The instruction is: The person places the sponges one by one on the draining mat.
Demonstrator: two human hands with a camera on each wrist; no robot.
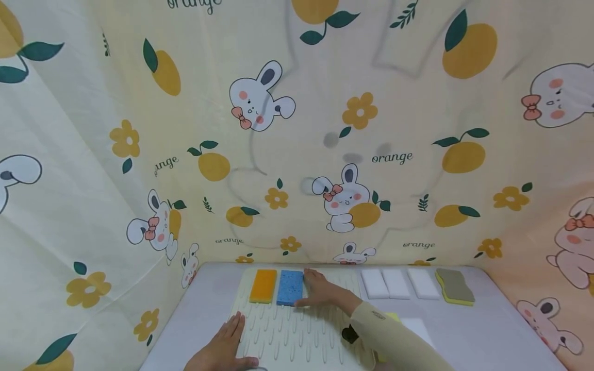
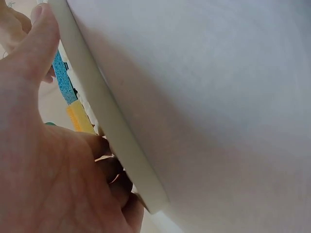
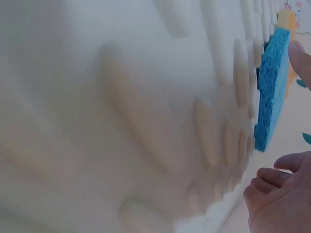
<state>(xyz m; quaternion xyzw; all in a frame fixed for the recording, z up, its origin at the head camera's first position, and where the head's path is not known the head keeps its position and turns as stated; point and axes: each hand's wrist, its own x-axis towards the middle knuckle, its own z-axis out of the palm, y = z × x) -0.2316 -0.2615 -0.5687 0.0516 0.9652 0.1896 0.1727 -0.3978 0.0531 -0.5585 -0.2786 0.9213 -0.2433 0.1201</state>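
A cream ridged board lies on the table, with an orange sponge and a speckled blue sponge side by side at its far end. My right hand is spread at the blue sponge's right side; in the right wrist view the thumb lies close against the sponge, while the other fingers stay apart from it. At the board's near left corner rests my left hand, fingers extended along the left edge and thumb at the near edge. The left wrist view shows its fingertips over the board's rim.
Several white rectangular blocks lie on the right of the table, beside a grey-and-yellow scouring sponge. A yellow item and another white piece are partly hidden by my right sleeve. A printed curtain surrounds the table.
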